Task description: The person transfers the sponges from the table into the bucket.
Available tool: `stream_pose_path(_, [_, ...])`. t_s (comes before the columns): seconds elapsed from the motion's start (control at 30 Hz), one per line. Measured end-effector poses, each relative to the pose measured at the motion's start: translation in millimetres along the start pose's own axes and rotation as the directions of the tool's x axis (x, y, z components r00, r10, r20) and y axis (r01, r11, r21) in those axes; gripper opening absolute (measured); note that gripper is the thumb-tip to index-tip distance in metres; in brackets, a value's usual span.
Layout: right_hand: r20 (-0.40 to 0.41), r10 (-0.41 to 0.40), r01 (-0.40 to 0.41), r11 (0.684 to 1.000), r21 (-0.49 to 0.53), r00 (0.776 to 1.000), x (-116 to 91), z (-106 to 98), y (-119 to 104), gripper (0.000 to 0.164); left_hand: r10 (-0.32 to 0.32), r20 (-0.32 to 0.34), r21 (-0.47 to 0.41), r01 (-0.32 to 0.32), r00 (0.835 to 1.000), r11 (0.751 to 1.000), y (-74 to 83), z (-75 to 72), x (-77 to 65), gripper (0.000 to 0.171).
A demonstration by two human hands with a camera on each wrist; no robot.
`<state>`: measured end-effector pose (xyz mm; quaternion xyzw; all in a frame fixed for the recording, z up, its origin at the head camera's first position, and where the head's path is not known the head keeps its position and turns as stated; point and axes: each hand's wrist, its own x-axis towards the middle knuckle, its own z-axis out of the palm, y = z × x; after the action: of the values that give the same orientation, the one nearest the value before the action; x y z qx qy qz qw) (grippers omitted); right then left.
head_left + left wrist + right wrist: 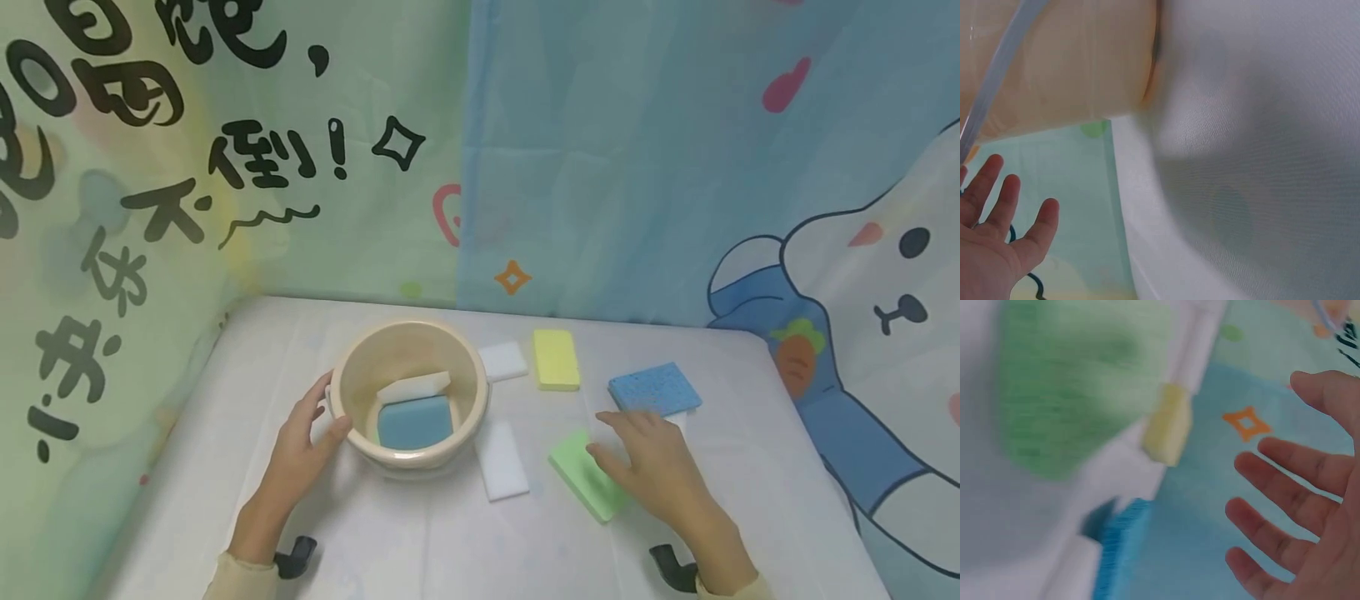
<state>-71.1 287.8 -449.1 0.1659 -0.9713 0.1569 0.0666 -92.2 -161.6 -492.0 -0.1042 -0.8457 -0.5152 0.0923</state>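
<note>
A cream round bucket (pixel 420 457) stands left of centre in the head view, with a white sponge (pixel 414 388) and a blue sponge (pixel 415 423) inside. My left hand (pixel 300 446) is at its left side, thumb by the rim; its fingers (pixel 1040 234) are spread in the left wrist view, below the grey handle (pixel 997 69). Over on the right, my right hand (pixel 654 458) hovers with relaxed, spread fingers, partly covering a light green sponge (pixel 585 475). A speckled blue sponge (pixel 654 387) lies just beyond its fingertips, over a mostly hidden white piece.
A yellow sponge (pixel 556 360) lies toward the back of the white-covered table (pixel 420 550). Two white sponges, one behind (pixel 504 362) and one in front (pixel 502 461), lie right beside the bucket. Printed cloth (pixel 585 167) hangs along the table's back edge.
</note>
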Motion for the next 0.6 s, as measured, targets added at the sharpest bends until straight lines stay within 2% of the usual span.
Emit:
stream_pose_path(0.13, [0.073, 0.083, -0.077, 0.994, -0.078, 0.994, -15, 12, 5, 0.058, -0.002, -0.001, 0.001, 0.002, 1.0, 1.0, 0.7, 0.3, 0.1, 0.064])
stream_pose_path(0.3, [0.195, 0.18, -0.158, 0.98, -0.12, 0.964, -26, 23, 7, 0.08, 0.002, -0.003, 0.002, -0.002, 1.0, 1.0, 1.9, -0.5, -0.3, 0.064])
stream_pose_path(0.6, [0.234, 0.232, -0.202, 0.968, -0.147, 0.944, -32, 35, 7, 0.091, 0.003, -0.003, -0.004, -0.003, 1.0, 1.0, 0.5, 0.1, -0.3, 0.064])
